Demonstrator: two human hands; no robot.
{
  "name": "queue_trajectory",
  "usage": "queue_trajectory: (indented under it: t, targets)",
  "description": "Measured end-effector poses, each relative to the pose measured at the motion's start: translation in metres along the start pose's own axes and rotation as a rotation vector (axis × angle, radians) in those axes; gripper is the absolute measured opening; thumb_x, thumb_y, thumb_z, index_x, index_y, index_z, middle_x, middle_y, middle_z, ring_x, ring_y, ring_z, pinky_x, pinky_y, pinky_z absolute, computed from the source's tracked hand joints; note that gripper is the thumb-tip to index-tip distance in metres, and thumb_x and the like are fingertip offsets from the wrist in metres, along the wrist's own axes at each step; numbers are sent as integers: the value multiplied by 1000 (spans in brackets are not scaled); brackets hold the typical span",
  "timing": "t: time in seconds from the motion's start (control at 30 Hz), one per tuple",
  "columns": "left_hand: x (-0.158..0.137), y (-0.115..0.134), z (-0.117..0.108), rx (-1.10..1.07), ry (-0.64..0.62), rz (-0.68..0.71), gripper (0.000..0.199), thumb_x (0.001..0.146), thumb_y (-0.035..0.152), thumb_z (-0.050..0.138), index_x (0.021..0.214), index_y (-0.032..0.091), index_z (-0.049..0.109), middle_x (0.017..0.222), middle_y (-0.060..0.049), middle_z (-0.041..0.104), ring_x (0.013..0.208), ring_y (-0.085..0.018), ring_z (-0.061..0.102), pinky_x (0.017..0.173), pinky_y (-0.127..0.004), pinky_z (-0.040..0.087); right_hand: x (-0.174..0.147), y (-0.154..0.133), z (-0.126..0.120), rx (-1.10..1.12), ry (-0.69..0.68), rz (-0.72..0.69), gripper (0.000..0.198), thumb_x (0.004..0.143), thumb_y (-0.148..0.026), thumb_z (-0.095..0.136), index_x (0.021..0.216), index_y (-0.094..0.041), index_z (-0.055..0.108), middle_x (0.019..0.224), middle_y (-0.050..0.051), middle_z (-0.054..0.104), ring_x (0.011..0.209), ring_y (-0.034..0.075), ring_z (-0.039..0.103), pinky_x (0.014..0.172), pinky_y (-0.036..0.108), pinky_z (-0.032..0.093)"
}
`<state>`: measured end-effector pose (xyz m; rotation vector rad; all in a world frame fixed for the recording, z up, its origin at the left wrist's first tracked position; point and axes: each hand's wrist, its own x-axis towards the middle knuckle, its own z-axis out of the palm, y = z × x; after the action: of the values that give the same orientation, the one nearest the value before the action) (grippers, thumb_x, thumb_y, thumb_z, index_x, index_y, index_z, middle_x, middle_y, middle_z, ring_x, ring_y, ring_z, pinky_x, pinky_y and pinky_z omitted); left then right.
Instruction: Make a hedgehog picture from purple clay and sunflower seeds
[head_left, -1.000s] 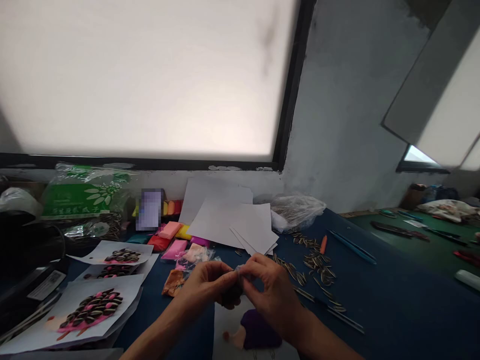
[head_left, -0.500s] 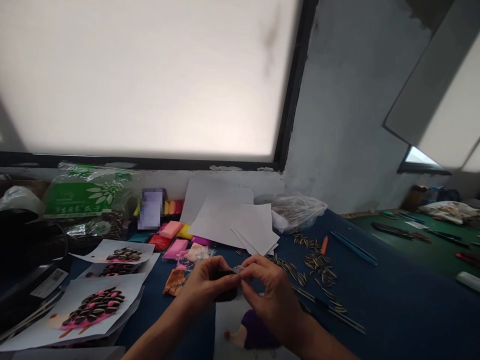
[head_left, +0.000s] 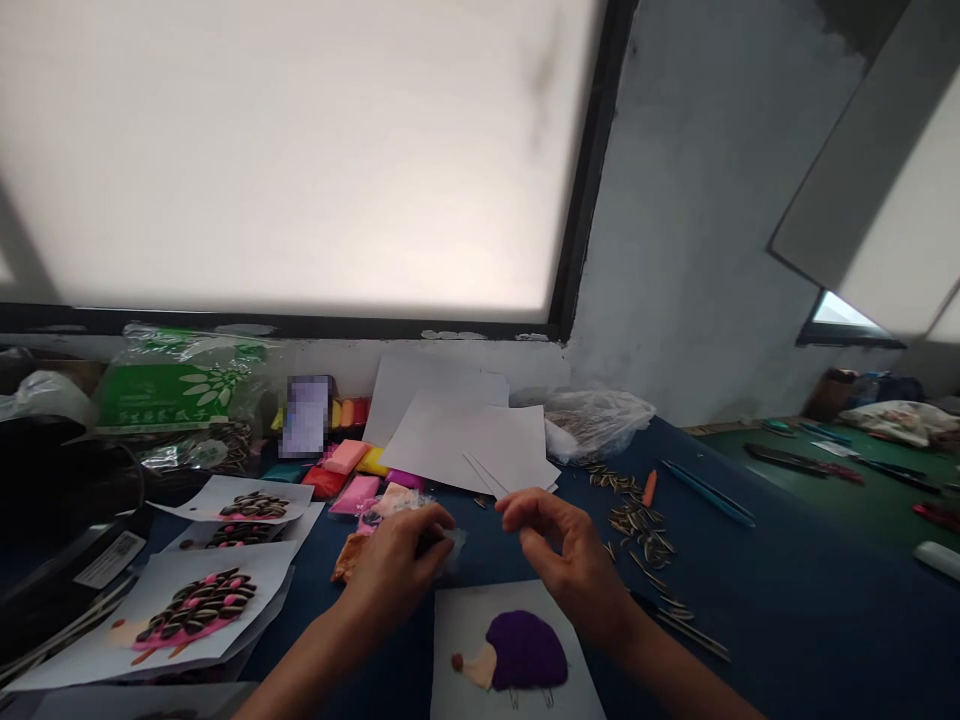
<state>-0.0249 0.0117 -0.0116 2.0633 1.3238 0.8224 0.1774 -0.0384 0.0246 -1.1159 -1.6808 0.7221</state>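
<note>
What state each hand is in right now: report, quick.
Left hand: closed on clear plastic; whatever else it may hold is hidden.
Right hand: open, loosely curled, nothing seen in it.

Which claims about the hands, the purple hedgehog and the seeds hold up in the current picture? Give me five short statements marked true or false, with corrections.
1. The purple hedgehog is on a white sheet. True.
2. Loose seeds lie on the blue table. True.
3. The purple hedgehog's body is covered with seeds. False: its purple body has no seeds on it.
4. The left hand has clear plastic at its fingertips. True.
5. The right hand is gripping an orange stick. False: its thumb and fingers are apart, and the stick lies on the table near the seeds.
</note>
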Motion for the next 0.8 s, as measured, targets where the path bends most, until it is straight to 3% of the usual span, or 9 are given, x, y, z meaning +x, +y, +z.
queue_trajectory:
  t: [0.1, 0.2, 0.27, 0.33, 0.4, 0.5, 0.63, 0.8]
  targets:
    - [0, -9, -3, 288, 88, 54, 23, 80, 14, 56, 97, 17, 71, 106, -14, 65, 103, -34, 60, 86, -47, 47, -7, 2, -3, -13, -75, 101, 14, 81, -17, 49, 70, -19, 58, 81, 3, 63, 76, 17, 58, 67, 27, 45]
    - [1, -16, -2, 522, 198, 123, 38, 78, 6, 54, 111, 15, 70, 118, -17, 63, 112, -36, 56, 93, -52, 45, -12, 3, -3, -15, -165, 237, 11, 82, -22, 55, 75, -18, 62, 66, -1, 55, 62, 14, 49, 58, 26, 40]
    - [0, -14, 1, 461, 258, 180, 37, 81, 8, 50, 112, 15, 70, 122, -17, 63, 116, -37, 54, 96, -53, 43, -14, 5, -2, 5, -195, 281, 12, 83, -25, 57, 78, -17, 65, 68, 0, 57, 63, 14, 50, 59, 26, 41]
    - [-2, -6, 5, 261, 251, 228, 31, 86, 16, 46, 104, 16, 71, 113, -15, 67, 108, -33, 59, 91, -50, 47, -14, 9, -1, 11, -205, 294, 13, 84, -25, 58, 80, -16, 66, 69, 0, 59, 64, 14, 50, 60, 26, 40]
    - [-4, 6, 9, -35, 138, 175, 28, 89, 29, 46, 94, 17, 71, 91, -10, 70, 87, -25, 65, 77, -39, 51, -15, 14, -1, 8, -211, 295, 14, 85, -26, 58, 80, -16, 68, 68, 0, 60, 62, 13, 50, 58, 25, 40]
    - [-7, 26, 12, -438, -170, -114, 34, 84, 46, 54, 88, 16, 68, 75, -5, 68, 59, -17, 61, 54, -27, 47, -16, 19, -1, -9, -192, 251, 15, 86, -27, 60, 81, -17, 70, 67, 0, 60, 63, 13, 51, 59, 25, 40]
    - [-10, 42, 11, -607, -390, -278, 48, 75, 62, 62, 75, 14, 67, 67, -2, 66, 43, -9, 52, 41, -20, 29, -19, 20, 0, -44, -126, 127, 12, 85, -26, 63, 78, -19, 69, 69, -1, 59, 64, 14, 52, 60, 26, 41]
    - [-14, 46, 13, -716, -508, -294, 61, 65, 76, 66, 71, 15, 67, 40, 5, 49, 37, -8, 46, 41, -19, 25, -23, 16, 3, -93, -104, -53, 13, 86, -20, 62, 75, -21, 68, 78, 0, 56, 70, 14, 54, 62, 26, 42]
